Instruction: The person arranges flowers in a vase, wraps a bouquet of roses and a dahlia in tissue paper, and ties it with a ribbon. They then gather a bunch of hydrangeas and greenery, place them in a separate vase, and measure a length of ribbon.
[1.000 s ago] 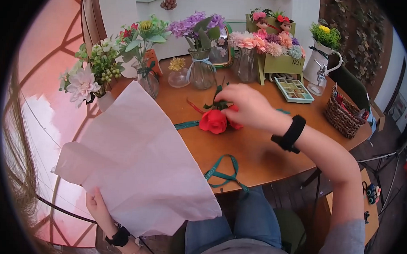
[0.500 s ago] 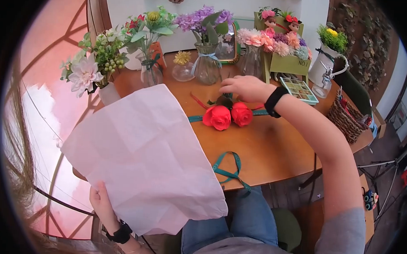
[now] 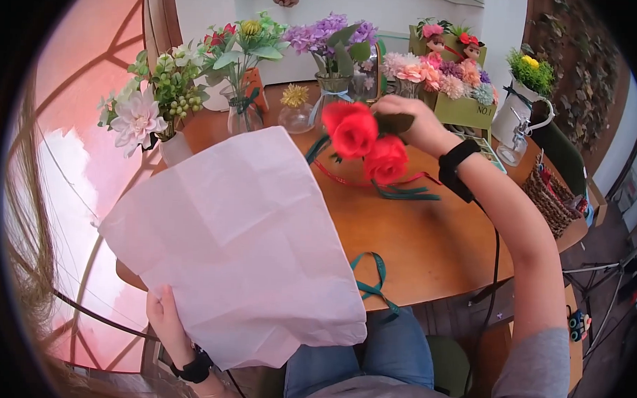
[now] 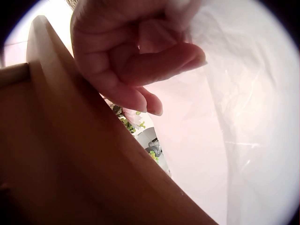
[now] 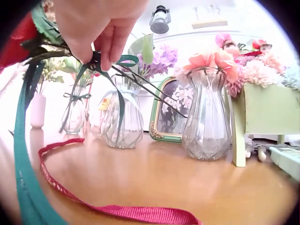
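Two red roses [image 3: 354, 130] hang above the table, their stems pinched by the right hand [image 3: 414, 124]. In the right wrist view the fingers of the right hand [image 5: 101, 30] close on the dark stems at a knotted green ribbon [image 5: 26, 154], whose tails dangle. Below lies a red ribbon [image 5: 126, 212] on the tabletop. A large pale sheet of wrapping paper [image 3: 240, 245] is held up at its lower left edge by the left hand [image 3: 168, 323]. The left wrist view shows the left hand [image 4: 136, 56] with curled fingers gripping the paper [image 4: 192, 140] beside the table edge.
Glass vases with flowers [image 3: 333, 87] line the back of the table [image 3: 436, 252], near a green flower box [image 3: 465, 111] and a white jug [image 3: 511, 111]. A wicker basket [image 3: 551, 200] stands at the right edge. Another green ribbon [image 3: 380, 275] lies at the front edge.
The right hand has taken hold of the roses and lifted them off the table with the green ribbon. The paper stays in the left hand, swung slightly rightward.
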### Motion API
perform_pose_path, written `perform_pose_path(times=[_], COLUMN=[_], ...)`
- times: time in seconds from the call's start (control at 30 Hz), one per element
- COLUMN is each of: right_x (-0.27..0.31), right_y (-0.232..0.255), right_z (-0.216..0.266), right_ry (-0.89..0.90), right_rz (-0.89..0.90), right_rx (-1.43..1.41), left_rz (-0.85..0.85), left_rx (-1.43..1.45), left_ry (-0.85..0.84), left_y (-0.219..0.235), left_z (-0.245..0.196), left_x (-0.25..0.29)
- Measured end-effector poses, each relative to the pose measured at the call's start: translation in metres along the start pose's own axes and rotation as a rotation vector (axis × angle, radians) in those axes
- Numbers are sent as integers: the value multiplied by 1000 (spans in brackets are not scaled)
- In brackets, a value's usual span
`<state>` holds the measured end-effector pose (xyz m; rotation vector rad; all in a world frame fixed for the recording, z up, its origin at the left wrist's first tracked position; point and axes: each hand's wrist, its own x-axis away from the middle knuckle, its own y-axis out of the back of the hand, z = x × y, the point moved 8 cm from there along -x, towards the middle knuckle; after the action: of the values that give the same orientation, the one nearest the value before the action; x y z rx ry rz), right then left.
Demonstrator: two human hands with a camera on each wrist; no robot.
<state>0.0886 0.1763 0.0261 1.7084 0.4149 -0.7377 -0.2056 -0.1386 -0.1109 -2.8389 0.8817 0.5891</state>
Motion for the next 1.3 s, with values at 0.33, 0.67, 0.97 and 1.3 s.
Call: perform_pose_path(times=[0.33, 0.67, 0.97, 1.3], right_x=[24, 62, 39, 39], right_y=[107, 118, 110, 155], right_z=[-15, -62, -44, -45], right_ry=[-166, -628, -346, -447], right_rz=[-423, -99, -147, -189], right_rx=[-159, -3, 195, 101], left_rz=[96, 438, 476, 767], left_rx=[22, 3, -104, 127], left_ry=[-72, -98, 6, 305], left_y=[-39, -142, -158, -195], left_z=[-29, -56, -38, 4], left_x=[-15, -58, -76, -76])
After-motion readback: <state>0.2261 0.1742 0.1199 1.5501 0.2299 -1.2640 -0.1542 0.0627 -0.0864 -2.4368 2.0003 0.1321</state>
